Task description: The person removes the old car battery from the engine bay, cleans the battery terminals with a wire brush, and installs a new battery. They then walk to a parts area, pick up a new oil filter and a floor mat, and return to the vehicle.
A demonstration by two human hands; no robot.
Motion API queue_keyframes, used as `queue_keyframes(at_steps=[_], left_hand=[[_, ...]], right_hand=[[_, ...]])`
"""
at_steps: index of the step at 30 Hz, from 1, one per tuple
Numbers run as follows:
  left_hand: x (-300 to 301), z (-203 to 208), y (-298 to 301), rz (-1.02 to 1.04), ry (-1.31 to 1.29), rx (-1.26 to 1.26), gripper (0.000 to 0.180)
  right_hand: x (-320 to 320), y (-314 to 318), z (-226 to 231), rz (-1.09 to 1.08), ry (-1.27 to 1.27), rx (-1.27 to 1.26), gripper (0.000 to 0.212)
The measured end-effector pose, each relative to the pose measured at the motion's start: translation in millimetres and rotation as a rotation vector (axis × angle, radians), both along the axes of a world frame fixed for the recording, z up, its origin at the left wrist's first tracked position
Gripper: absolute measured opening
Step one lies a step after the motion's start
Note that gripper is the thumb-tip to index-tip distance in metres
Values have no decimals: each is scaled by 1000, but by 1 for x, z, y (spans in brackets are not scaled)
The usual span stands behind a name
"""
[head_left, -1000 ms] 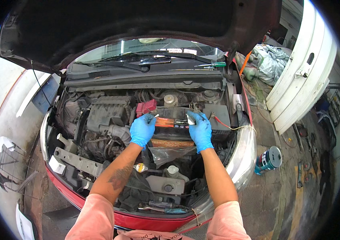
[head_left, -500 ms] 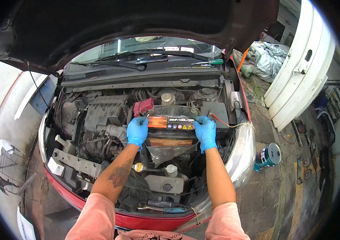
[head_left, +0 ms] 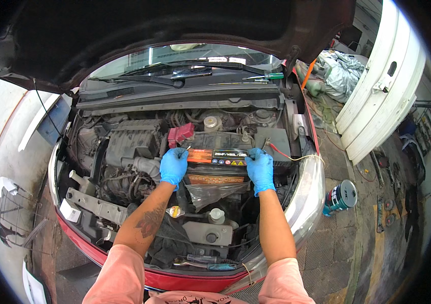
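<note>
And here are two blue-gloved hands over the open engine bay: the left hand [head_left: 174, 167] has the left end of an orange-and-black label strip [head_left: 217, 157] pinched between thumb and fingertips, and the right hand [head_left: 260, 171] grips the opposite end the same way, fingers bent in close. The strip runs level between them, right along the near top edge of the dark battery [head_left: 219, 140]; whether it lies fully down on the casing or hovers a touch above, this view can't tell. Far left of it sits a red terminal cover [head_left: 181, 134], to the right a black box [head_left: 271, 138], and on the near side a clear plastic sheet [head_left: 214, 195] hangs below the battery's worn orange band [head_left: 215, 180]. Now, the handling: this looks like a featherlight piece, thin and bendy, its glossy face probably a little slick under gloves, and likely quick to crease or curl if the pull goes uneven. The two short ends look the best place to take hold, right at the corners, lightly and evenly, with the printed middle left untouched and the span kept gently taut.
</note>
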State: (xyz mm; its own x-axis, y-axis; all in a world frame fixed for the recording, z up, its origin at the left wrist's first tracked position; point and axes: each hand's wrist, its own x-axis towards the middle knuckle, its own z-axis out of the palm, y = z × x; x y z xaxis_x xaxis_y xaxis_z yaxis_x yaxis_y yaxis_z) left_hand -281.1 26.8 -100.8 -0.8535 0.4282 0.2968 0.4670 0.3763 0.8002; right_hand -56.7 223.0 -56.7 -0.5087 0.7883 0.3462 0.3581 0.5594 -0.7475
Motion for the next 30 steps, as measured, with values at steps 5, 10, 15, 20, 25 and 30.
queue_keyframes(at_steps=[5, 10, 15, 20, 25, 30], left_hand=[[11, 11, -3, 22, 79, -48, 23], [13, 5, -6, 18, 116, -22, 20], [13, 4, -6, 8, 152, -32, 19], [14, 3, -7, 22, 170, -57, 18], [17, 7, -6, 41, 165, -71, 19], [19, 11, -6, 71, 137, -95, 20]], right_hand=[[0, -8, 1, -28, -57, 103, 17], [1, -15, 3, -49, -101, 179, 20], [2, -17, 2, -35, -134, 235, 24], [0, -18, -2, -41, -193, 275, 25], [0, -17, -6, -37, -189, 333, 25], [1, -17, -5, -41, -197, 334, 24]])
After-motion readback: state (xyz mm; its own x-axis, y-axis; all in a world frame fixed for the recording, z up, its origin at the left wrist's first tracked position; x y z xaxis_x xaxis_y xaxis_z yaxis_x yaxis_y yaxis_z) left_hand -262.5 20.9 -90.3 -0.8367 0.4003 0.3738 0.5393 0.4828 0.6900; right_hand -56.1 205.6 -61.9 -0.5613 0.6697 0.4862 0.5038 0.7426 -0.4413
